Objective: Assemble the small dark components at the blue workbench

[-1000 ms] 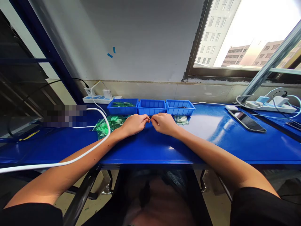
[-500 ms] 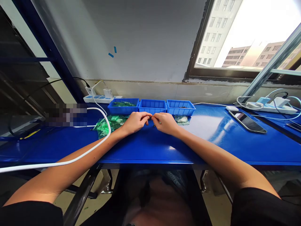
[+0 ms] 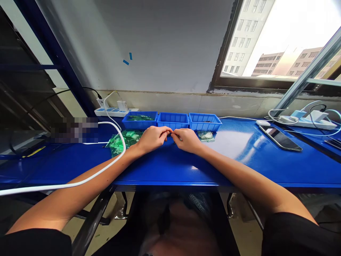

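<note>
My left hand and my right hand meet over the blue table, in front of the middle blue bin. The fingertips of both are pinched around a small dark piece, mostly covered and too small to name. Beside my left wrist lies a heap of green pieces in clear wrapping. A small clear bag of tiny parts sits just right of my right hand.
The left blue bin holds green pieces; the right blue bin has a few dark parts. A white cable crosses over my left forearm. A phone lies at right, near a power strip. Another power strip stands behind the bins.
Both hands stay together at nearly the same spot, with only a slight shift of the fingers and left wrist. Everything else is unchanged.
</note>
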### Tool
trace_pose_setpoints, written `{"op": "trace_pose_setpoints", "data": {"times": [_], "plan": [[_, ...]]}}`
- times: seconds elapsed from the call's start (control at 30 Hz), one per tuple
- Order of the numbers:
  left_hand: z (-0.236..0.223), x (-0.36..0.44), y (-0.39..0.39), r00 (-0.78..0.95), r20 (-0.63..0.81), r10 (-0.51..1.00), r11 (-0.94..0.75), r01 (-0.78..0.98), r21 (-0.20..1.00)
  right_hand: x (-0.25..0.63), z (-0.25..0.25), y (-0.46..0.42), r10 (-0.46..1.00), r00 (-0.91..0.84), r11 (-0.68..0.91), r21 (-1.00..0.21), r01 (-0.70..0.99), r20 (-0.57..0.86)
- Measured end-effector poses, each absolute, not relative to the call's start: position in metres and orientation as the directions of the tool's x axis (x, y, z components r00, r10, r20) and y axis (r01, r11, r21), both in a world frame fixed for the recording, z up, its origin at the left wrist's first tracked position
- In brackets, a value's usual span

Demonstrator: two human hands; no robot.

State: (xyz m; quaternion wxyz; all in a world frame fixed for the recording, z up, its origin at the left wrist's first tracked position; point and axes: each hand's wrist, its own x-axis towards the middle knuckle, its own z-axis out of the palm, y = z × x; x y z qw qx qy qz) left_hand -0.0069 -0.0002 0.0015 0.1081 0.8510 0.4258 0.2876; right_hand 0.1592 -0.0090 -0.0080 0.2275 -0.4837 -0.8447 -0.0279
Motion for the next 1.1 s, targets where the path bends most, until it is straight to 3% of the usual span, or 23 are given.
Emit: {"op": "trace_pose_setpoints", "data": {"times": [0.5,0.8,1.1], "plan": [[0.0044,-0.0005,-0.0039,0.328,0.357,0.875,-0.448,0.829,0.335,0.1492,-0.0079,-0.0120,0.873,-0.339,0.431,-0.229,0.873,0.352],[0.0005,-0.0045,0.0026,0.329,0.357,0.874,-0.468,0.767,0.439,0.1554,-0.0041,-0.0105,0.879,-0.280,0.374,-0.193,0.907,0.387],[0.0065,-0.0013,-0.0052,0.334,0.286,0.898,-0.426,0.821,0.379,0.1577,-0.0078,-0.0081,0.837,-0.336,0.420,-0.113,0.900,0.432]]}}
